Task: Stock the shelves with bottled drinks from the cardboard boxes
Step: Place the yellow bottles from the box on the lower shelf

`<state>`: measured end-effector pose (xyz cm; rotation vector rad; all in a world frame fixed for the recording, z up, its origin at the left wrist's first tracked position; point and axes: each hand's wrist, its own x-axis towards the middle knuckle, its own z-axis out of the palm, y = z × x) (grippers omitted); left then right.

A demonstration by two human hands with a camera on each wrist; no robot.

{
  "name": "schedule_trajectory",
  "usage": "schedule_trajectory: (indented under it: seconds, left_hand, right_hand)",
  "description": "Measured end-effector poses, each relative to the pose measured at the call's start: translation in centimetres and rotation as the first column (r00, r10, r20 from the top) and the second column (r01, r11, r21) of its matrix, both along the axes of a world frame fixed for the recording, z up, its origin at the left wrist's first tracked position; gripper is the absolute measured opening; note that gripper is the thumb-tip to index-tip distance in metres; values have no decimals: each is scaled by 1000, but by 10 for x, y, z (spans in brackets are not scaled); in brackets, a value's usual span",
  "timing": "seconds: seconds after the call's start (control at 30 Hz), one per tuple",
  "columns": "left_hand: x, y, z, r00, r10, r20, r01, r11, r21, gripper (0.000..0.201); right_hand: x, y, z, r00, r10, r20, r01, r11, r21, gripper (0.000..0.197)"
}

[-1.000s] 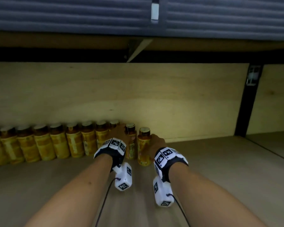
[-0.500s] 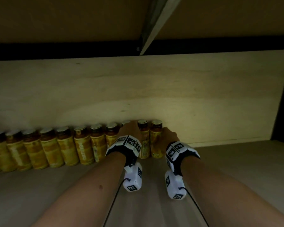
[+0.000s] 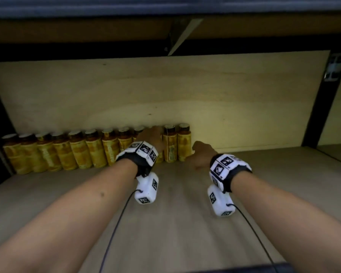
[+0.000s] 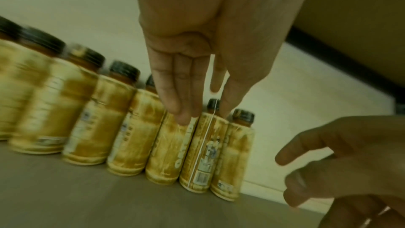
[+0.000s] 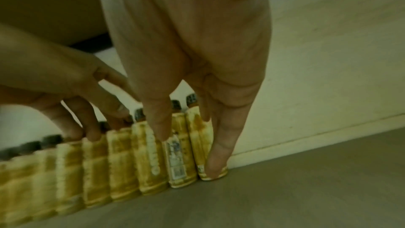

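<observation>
A row of amber bottled drinks with yellow labels and dark caps stands upright against the shelf's back panel. The two rightmost bottles close the row. My left hand reaches over the row with straight fingers touching the bottles' shoulders. In the head view my right hand hovers empty, just in front and to the right of the last bottle. Its fingers hang relaxed.
The wooden shelf board lies bare in front of the row and to its right. A plywood back panel closes the rear. A black upright post bounds the bay on the right. The upper shelf's underside with a metal bracket hangs low overhead.
Both hands held one bottle each and pushed them back into the row. Now the bottles stand free; my right hand has let go and drawn back to the right.
</observation>
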<state>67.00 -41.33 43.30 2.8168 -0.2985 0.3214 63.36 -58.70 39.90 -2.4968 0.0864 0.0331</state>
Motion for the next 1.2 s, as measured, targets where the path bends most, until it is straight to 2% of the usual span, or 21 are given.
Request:
schedule_trajectory:
  seconds: [0.03,0.1,0.17,0.3,0.37,0.53,0.6,0.7,0.77,0.83,0.87,0.93,0.97,1.0,1.1,1.2]
  left_hand:
    - [-16,3,3,1000,7,-16,-7,1000,3,16]
    - [-48,9,4,999,19,-38,-20,1000,-9,18]
    - [-88,18,-3,999,-14,-49,10,997,-80,22]
    - [-174,30,-36,992,-79,-96,56,973,-225,15]
    - [-210,34,-59,982,-114,-149,61,946,-320,12]
    - [-279,47,-126,922,-212,-324,-5,830,-558,22]
    - [-294,52,-165,908,-211,-362,-36,821,-570,20]
    - [-297,62,-242,852,-144,-502,-158,845,-510,16]
    - [-300,71,-299,761,-95,-642,-279,845,-456,10]
    - [-306,82,-347,648,-63,-759,-428,794,-431,9]
    - [-312,88,-368,578,-57,-814,-534,728,-430,10]
    - [-330,97,-402,392,-75,-917,-760,536,-369,9]
    - [-340,100,-421,321,-87,-943,-828,457,-324,14]
    - [-351,101,-441,268,-84,-960,-863,421,-278,23]
    - [-383,95,-487,180,-67,-981,-880,434,-191,33]
    - [-393,85,-504,87,-78,-993,-908,403,-111,18]
  right_hand:
    - [-20,1,4,1000,18,-3,-18,1000,0,55]
    - [-60,3,9,998,56,-1,-56,996,66,42]
    - [-106,4,6,997,75,14,-76,988,135,37]
    - [-186,10,-18,990,137,32,-140,981,133,29]
    - [-215,17,-36,989,141,37,-146,967,209,25]
    - [-267,34,-89,990,128,62,-141,935,326,14]
    - [-279,41,-122,993,112,39,-118,934,337,13]
    - [-287,50,-188,993,72,-98,-35,941,337,13]
    - [-294,57,-240,958,76,-276,35,927,374,15]
    - [-303,62,-285,906,61,-419,122,911,395,15]
    - [-309,64,-304,877,45,-478,172,900,400,15]
    - [-320,67,-341,806,16,-592,285,866,412,13]
    - [-324,69,-358,769,-5,-639,337,853,399,10]
    - [-327,72,-374,736,-24,-677,367,854,370,8]
    - [-328,83,-407,660,-30,-750,363,888,283,24]
    - [-310,92,-423,659,-26,-751,334,905,263,33]
